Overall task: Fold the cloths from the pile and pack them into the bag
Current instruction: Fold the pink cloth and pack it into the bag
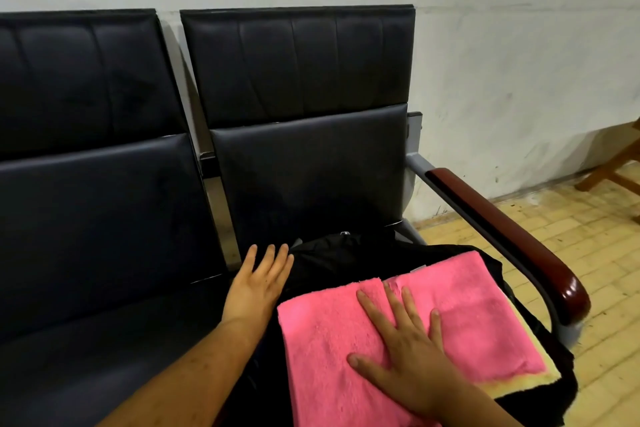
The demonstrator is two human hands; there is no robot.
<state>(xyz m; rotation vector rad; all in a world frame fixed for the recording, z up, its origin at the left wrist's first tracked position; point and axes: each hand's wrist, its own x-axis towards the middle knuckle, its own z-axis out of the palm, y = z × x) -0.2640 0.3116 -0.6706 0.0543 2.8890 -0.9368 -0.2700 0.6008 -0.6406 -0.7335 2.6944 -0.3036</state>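
Fluffy pink cloth (398, 315), a rectangle running lower-left to upper-right, lies on the black bag (332, 258); right hand (401, 354) pressed flat on it, left hand (258, 282) flat, fingers straight, against the bag.

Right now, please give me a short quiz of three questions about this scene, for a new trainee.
1. True or false: the right hand lies flat on the pink cloth.
2. Which colour shows under the pink cloth's right edge? A green, B yellow, C blue.
3. Fill in: the pink cloth lies on a black ____.

Key: 1 true; 2 B, the yellow layer; 3 bag.
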